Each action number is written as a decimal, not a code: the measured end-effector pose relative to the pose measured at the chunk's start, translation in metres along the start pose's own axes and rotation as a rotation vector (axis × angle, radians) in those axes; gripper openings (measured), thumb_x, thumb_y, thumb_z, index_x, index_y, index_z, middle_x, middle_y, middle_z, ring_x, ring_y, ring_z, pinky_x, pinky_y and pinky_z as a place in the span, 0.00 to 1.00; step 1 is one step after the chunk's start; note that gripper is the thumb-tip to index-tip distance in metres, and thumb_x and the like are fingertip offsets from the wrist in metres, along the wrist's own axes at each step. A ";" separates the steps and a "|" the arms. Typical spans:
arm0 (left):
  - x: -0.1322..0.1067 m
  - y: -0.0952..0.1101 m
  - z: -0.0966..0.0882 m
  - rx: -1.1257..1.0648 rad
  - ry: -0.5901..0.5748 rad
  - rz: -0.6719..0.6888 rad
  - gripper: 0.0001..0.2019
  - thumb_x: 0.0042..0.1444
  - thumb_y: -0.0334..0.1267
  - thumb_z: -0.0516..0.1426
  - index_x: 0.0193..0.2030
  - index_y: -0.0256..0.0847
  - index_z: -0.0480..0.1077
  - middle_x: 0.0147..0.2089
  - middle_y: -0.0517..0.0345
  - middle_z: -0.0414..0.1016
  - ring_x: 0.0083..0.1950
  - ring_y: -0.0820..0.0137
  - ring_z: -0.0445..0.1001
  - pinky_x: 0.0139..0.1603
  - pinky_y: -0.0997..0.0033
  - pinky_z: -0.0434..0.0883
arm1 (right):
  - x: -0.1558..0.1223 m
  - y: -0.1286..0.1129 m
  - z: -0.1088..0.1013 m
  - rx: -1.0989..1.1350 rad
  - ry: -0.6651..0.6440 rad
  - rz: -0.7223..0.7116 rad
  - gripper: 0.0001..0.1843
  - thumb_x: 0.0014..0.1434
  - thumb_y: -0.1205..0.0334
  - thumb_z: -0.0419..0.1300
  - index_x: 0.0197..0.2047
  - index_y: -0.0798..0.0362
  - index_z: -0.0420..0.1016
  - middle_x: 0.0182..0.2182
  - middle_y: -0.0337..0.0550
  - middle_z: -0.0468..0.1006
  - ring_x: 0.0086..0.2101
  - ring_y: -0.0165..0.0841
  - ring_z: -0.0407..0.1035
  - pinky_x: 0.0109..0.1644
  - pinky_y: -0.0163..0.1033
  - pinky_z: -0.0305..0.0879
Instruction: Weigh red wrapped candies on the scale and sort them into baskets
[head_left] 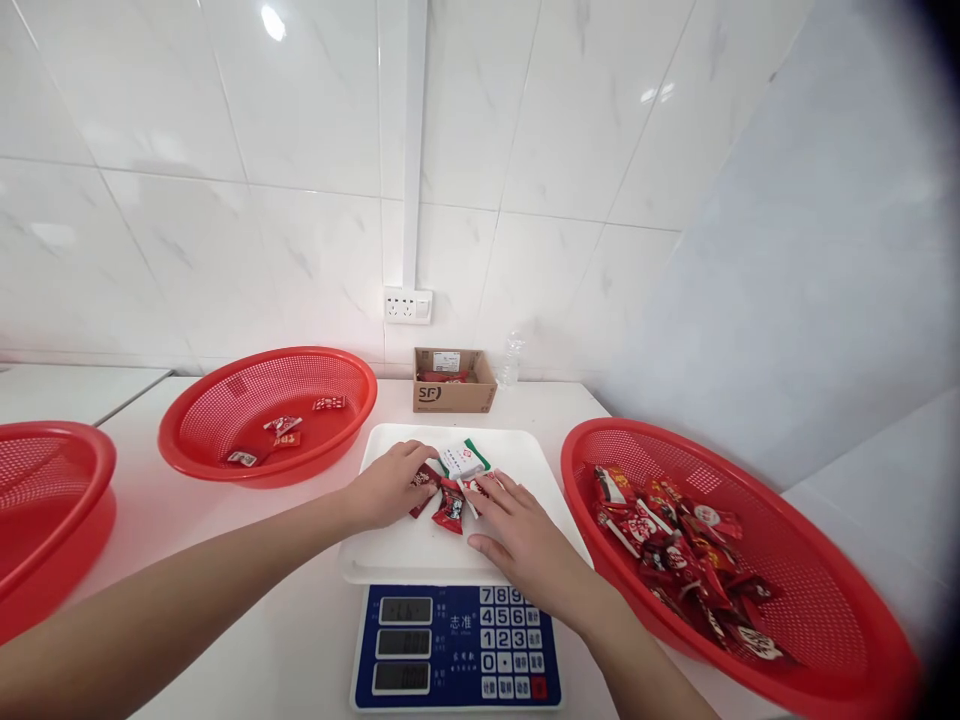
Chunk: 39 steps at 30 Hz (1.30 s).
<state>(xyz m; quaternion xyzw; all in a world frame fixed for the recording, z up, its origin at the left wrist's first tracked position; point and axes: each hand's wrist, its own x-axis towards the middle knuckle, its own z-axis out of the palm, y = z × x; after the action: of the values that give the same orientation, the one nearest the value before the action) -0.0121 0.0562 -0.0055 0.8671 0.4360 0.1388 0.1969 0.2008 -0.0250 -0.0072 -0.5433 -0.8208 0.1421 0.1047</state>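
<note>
On the white tray (390, 570) atop the scale (457, 645), both hands meet over a small cluster of sweets. The left hand (390, 487) comes in from 8 o'clock, its fingers (417, 462) bent and narrow over a dark packet (426, 487); whether they grip it or only rest on it I cannot tell. The right hand (525, 540) comes in from 5 o'clock and lies flat, fingers (501, 492) loosely spread, their tips touching a striped packet (478, 487). Between the hands lies a red packet (450, 510), with a green packet (463, 460) just beyond at 12 o'clock. On the surface (225, 560), a full basket (810, 600) sits at 3 o'clock of the tray, a sparse basket (225, 400) at 10 o'clock, and a box (454, 392) at 12 o'clock by the wall.
</note>
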 end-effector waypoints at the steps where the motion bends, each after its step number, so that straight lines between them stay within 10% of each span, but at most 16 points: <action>1: -0.002 0.001 0.001 0.000 0.021 0.027 0.17 0.56 0.37 0.52 0.53 0.44 0.63 0.54 0.52 0.67 0.56 0.60 0.64 0.55 0.59 0.64 | 0.004 0.000 0.002 -0.014 -0.014 0.005 0.28 0.62 0.51 0.49 0.63 0.50 0.57 0.64 0.44 0.53 0.64 0.44 0.42 0.64 0.56 0.46; 10: -0.022 0.014 0.005 0.030 -0.052 0.383 0.16 0.58 0.42 0.53 0.53 0.48 0.68 0.53 0.52 0.71 0.54 0.60 0.66 0.58 0.57 0.61 | 0.004 0.004 0.002 -0.017 0.011 -0.011 0.26 0.62 0.55 0.50 0.63 0.49 0.59 0.62 0.46 0.59 0.61 0.41 0.51 0.63 0.50 0.52; 25: -0.024 0.006 0.002 -0.003 -0.057 0.283 0.13 0.54 0.31 0.55 0.46 0.47 0.71 0.48 0.56 0.74 0.52 0.63 0.69 0.56 0.60 0.62 | 0.062 0.007 -0.013 -0.090 -0.003 -0.005 0.22 0.64 0.60 0.44 0.58 0.50 0.65 0.59 0.45 0.64 0.60 0.42 0.55 0.58 0.47 0.58; 34: -0.016 0.010 0.003 -0.247 -0.104 -0.008 0.20 0.48 0.34 0.57 0.50 0.43 0.62 0.46 0.54 0.70 0.41 0.64 0.71 0.40 0.64 0.70 | 0.038 -0.004 -0.006 -0.031 0.044 0.169 0.23 0.64 0.56 0.43 0.56 0.54 0.66 0.50 0.52 0.70 0.47 0.40 0.68 0.48 0.43 0.64; 39: -0.006 0.011 -0.005 -0.380 -0.143 -0.012 0.35 0.44 0.37 0.60 0.60 0.42 0.53 0.59 0.47 0.60 0.51 0.61 0.69 0.49 0.63 0.68 | 0.020 -0.007 -0.015 0.056 0.015 0.170 0.25 0.59 0.54 0.52 0.59 0.50 0.63 0.55 0.47 0.67 0.51 0.41 0.64 0.49 0.42 0.62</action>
<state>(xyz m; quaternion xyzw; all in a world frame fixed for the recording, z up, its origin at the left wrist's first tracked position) -0.0100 0.0471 0.0036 0.8193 0.3921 0.1554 0.3885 0.1916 -0.0074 0.0100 -0.6088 -0.7667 0.1691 0.1135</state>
